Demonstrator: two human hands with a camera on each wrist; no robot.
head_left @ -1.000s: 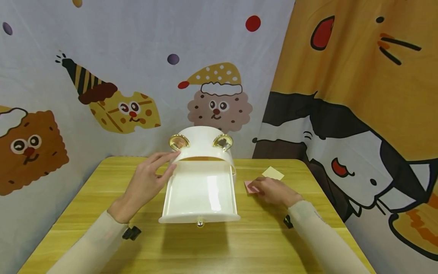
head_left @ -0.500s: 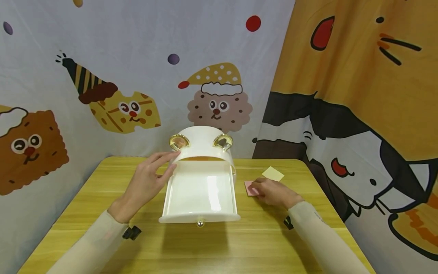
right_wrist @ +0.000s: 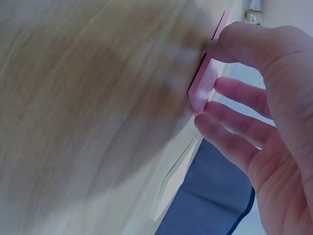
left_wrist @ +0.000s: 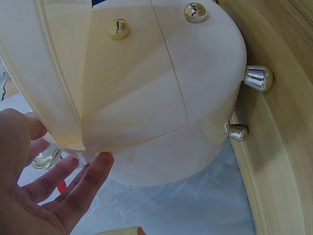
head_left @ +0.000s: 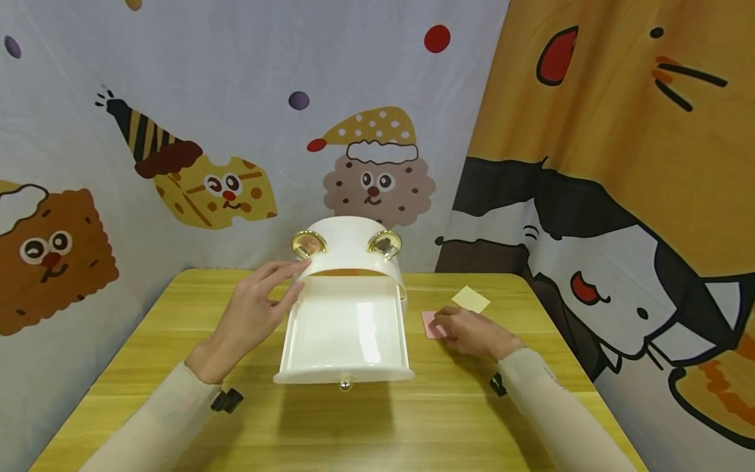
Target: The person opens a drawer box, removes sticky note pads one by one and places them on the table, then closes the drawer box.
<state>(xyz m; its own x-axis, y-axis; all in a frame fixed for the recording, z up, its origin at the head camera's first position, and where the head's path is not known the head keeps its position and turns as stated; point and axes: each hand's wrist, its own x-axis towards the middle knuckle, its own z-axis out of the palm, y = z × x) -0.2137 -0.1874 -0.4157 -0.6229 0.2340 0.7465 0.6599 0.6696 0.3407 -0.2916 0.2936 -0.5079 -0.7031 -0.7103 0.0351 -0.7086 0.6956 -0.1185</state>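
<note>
A white rounded drawer box (head_left: 348, 244) with gold ear-like rounds stands at the table's far middle. Its drawer (head_left: 342, 328) is pulled out toward me, with a small metal knob on the front. My left hand (head_left: 250, 314) touches the box's left side near the gold round, its fingers fairly straight. In the left wrist view, the left fingertips rest against the box's edge (left_wrist: 132, 144). At the right, my right hand (head_left: 474, 331) pinches a pink sticky note pad (head_left: 430, 326) lying on the table. The right wrist view has thumb and fingertips at the pad's (right_wrist: 206, 81) edges.
A yellow sticky note pad (head_left: 470, 299) lies just behind the right hand. The wooden table (head_left: 460, 419) ends in rounded far corners. Cartoon-printed cloth (head_left: 248, 85) hangs behind and to the right. Gold knobs (left_wrist: 258, 78) stick out from the box in the left wrist view.
The pink pad has shifted very slightly toward me, and a little more of it shows beside the right fingers. The left hand, the box and the drawer have stayed put.
</note>
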